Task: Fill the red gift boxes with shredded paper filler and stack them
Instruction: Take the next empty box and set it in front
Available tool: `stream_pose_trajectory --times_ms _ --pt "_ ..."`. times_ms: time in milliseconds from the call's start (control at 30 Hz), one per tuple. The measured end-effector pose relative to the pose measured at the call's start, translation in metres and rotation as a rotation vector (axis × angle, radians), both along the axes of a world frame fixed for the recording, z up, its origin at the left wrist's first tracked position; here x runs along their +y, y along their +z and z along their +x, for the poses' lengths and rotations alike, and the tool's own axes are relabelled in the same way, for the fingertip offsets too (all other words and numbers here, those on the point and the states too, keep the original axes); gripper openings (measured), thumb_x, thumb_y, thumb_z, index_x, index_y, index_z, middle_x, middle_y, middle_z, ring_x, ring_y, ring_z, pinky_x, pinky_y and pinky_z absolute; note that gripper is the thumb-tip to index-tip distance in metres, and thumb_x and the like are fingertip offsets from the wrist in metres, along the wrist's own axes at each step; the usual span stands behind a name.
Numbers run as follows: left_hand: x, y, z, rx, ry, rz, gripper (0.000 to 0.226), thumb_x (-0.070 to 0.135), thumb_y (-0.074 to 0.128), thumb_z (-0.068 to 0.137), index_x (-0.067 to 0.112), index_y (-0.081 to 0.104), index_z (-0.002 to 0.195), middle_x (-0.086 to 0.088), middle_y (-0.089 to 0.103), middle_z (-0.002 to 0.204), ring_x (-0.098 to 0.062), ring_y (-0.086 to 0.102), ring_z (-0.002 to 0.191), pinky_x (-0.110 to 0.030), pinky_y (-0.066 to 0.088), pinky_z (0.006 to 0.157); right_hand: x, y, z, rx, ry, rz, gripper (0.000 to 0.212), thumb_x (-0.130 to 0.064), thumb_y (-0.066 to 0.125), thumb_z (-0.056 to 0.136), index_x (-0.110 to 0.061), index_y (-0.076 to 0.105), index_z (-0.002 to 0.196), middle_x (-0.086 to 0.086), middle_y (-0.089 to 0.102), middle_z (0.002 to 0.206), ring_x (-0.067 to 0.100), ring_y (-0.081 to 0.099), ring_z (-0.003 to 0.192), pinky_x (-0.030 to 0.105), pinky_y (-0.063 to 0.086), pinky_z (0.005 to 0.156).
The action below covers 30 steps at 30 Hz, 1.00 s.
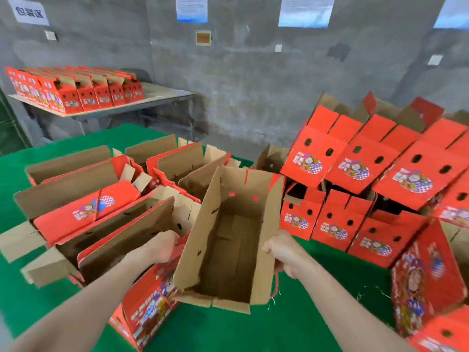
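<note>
Box (228, 237), open and empty, is held over the counter's (304, 326) near edge; left grip (162, 246) and right grip (286, 252) each curl round a side wall. Open boxes (101, 212) crowd its left, stacked boxes (355, 168) its right.

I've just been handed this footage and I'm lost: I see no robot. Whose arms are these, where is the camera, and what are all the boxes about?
There is no machine here. A person wears one wide-angle camera on the head, looking forward and down, so the two arms coming in from below are that person's own. The left hand and the right hand each grip a side wall of an open box, red outside and brown inside, with no filler visible in it. The work surface is a green table. On its left lie more open boxes; on its right stands a pile of red boxes. By the wall, a far table carries a row of red boxes.
</note>
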State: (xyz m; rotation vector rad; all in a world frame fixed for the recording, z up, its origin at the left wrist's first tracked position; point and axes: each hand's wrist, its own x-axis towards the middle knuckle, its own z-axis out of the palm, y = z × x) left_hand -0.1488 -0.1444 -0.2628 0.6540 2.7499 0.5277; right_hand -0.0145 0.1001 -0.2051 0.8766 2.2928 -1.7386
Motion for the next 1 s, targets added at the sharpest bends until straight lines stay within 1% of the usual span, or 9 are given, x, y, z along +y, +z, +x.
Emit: stream_pose_trajectory --times_ms 100,233,433,533,633,700,833,900,1000 --pt "-0.014 -0.003 -0.001 -0.053 -0.001 -0.033 0.019 0.034 0.054 0.091 0.019 0.066 0.088 0.007 0.069 0.091 -0.008 0.064 0.080 -0.018 0.048 0.068 -0.018 -0.032 0.005 -0.078 0.068 -0.136 0.016 -0.013 0.056 0.088 -0.015 0.051 0.103 0.009 0.065 0.087 0.022 0.068 0.062 0.034 0.055 0.051" --pt "-0.025 -0.008 -0.002 -0.112 0.011 -0.029 0.025 0.030 0.051 0.091 0.011 0.067 0.087 0.000 0.070 0.092 -0.015 0.065 0.085 -0.030 0.052 0.079 -0.025 -0.050 0.006 -0.121 -0.031 -0.163 0.055 -0.031 0.064 0.086 -0.019 0.033 0.130 0.007 0.056 0.095 0.026 0.064 0.066 0.036 0.058 0.058" --pt "0.005 -0.009 0.025 -0.180 -0.047 0.138 0.028 0.022 0.047 0.094 0.004 0.068 0.089 -0.008 0.070 0.089 -0.021 0.066 0.084 -0.036 0.053 0.081 -0.031 -0.048 0.003 -0.074 0.119 0.146 0.030 -0.010 0.045 0.074 -0.002 0.052 0.102 0.016 0.065 0.095 0.032 0.065 0.082 0.053 0.054 0.077" --pt "0.025 -0.010 0.048 -0.211 -0.060 0.159 0.039 0.029 0.038 0.100 0.003 0.062 0.084 -0.009 0.068 0.089 -0.021 0.065 0.081 -0.032 0.052 0.078 -0.008 -0.033 0.028 -0.165 0.225 0.169 0.031 -0.005 0.046 0.068 0.001 0.059 0.096 0.021 0.069 0.089 0.033 0.069 0.072 0.047 0.058 0.067" --pt "0.055 -0.006 0.080 -0.195 -0.091 0.173 0.046 0.036 0.025 0.102 0.015 0.042 0.066 -0.002 0.053 0.066 -0.015 0.051 0.061 -0.018 0.039 0.055 0.026 -0.024 0.062 -0.307 0.292 0.199 0.035 -0.001 0.047 0.067 0.008 0.057 0.099 0.024 0.069 0.081 0.033 0.069 0.066 0.041 0.059 0.064" --pt "0.079 -0.007 0.101 -0.199 -0.136 0.163 0.047 0.041 0.019 0.101 0.018 0.041 0.066 0.000 0.049 0.062 -0.015 0.049 0.060 -0.022 0.039 0.060 0.045 -0.020 0.081 -0.392 0.325 0.233 0.039 -0.002 0.048 0.068 0.008 0.054 0.105 0.025 0.069 0.082 0.031 0.068 0.066 0.038 0.059 0.064" --pt "0.118 -0.020 0.135 -0.323 -0.277 0.077 0.028 0.038 0.040 0.095 0.015 0.055 0.104 -0.006 0.063 0.101 -0.019 0.060 0.092 -0.025 0.044 0.075 0.074 -0.009 0.099 -0.584 0.476 0.609 0.022 -0.022 0.049 0.084 -0.003 0.061 0.082 0.009 0.071 0.074 0.020 0.069 0.062 0.026 0.056 0.062" --pt "0.129 -0.023 0.144 -0.317 -0.310 0.023 0.039 0.025 0.045 0.092 0.016 0.043 0.130 -0.007 0.055 0.126 -0.022 0.056 0.109 -0.026 0.046 0.084 0.083 -0.004 0.096 -0.528 0.445 0.973 0.034 -0.040 0.048 0.088 -0.014 0.050 0.066 -0.002 0.060 0.066 0.016 0.068 0.065 0.027 0.054 0.068" --pt "0.136 -0.021 0.151 -0.334 -0.345 0.048 0.042 0.023 0.045 0.090 0.016 0.045 0.132 -0.006 0.057 0.124 -0.023 0.059 0.107 -0.029 0.049 0.091 0.077 -0.010 0.075 -0.331 0.360 1.183 0.039 -0.054 0.046 0.087 -0.018 0.044 0.072 -0.006 0.049 0.075 0.017 0.059 0.078 0.029 0.048 0.069"
